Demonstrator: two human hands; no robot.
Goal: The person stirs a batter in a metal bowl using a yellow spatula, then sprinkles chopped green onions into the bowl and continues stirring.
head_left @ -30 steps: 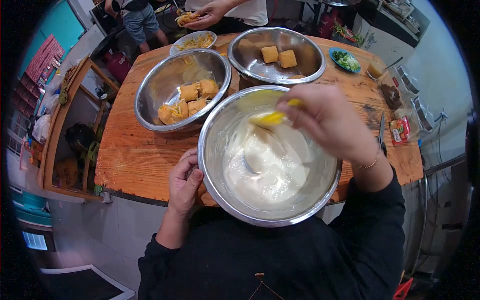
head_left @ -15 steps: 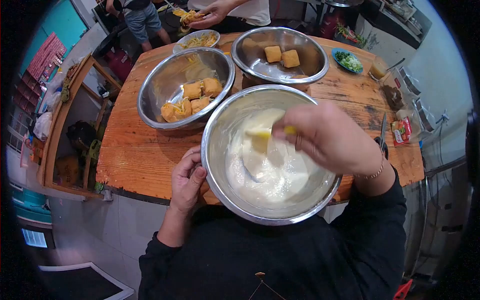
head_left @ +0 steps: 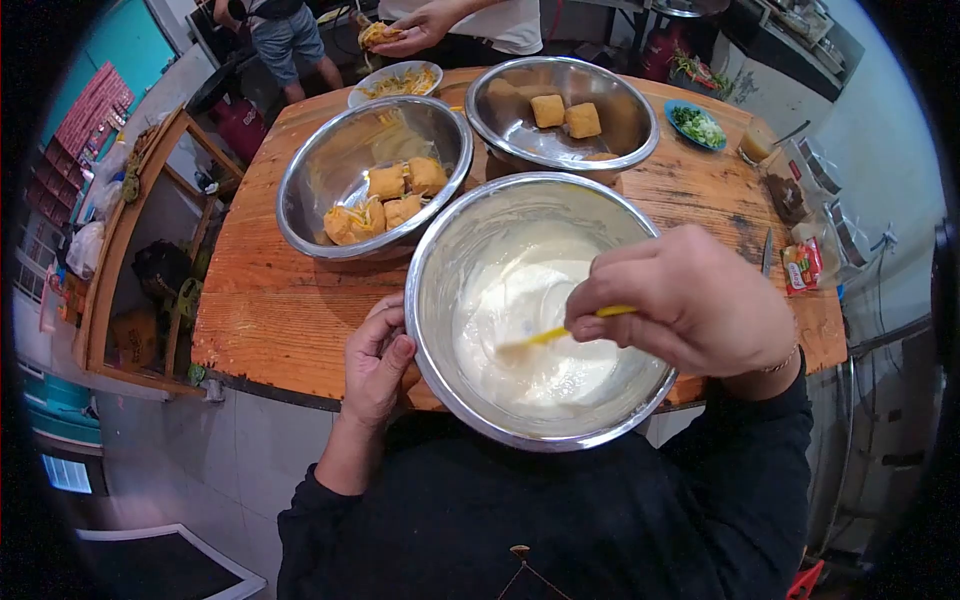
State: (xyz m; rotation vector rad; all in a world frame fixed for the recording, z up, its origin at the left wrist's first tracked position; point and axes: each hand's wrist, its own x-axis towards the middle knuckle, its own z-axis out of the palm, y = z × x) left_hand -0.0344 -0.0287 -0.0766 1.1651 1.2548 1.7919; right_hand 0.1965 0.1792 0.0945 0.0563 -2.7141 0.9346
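Note:
A steel bowl [head_left: 440, 375] of white, creamy batter [head_left: 560, 370] stands at the table's near edge. My left hand [head_left: 378, 358] grips its left rim, thumb outside. Over the bowl's right side my right hand [head_left: 680, 300] is closed on the handle of a yellow utensil [head_left: 560, 334], whose end is down in the batter. Behind and to the left, a second steel bowl [head_left: 300, 200] holds several browned tofu-like blocks [head_left: 386, 182] with pale shreds. A third steel bowl [head_left: 630, 110] at the back holds similar blocks [head_left: 582, 120].
On the wooden table [head_left: 270, 300] are a plate of shreds [head_left: 415, 72], a blue plate of chopped greens [head_left: 697, 126], a glass of brown liquid [head_left: 757, 142], a red packet [head_left: 802, 264] and partly hidden scissors [head_left: 767, 252]. Across it, another person's hand [head_left: 425, 28] holds food.
My right hand has moved right and toward me, and the yellow utensil now slants down to the left in the batter. My left hand keeps its hold on the rim.

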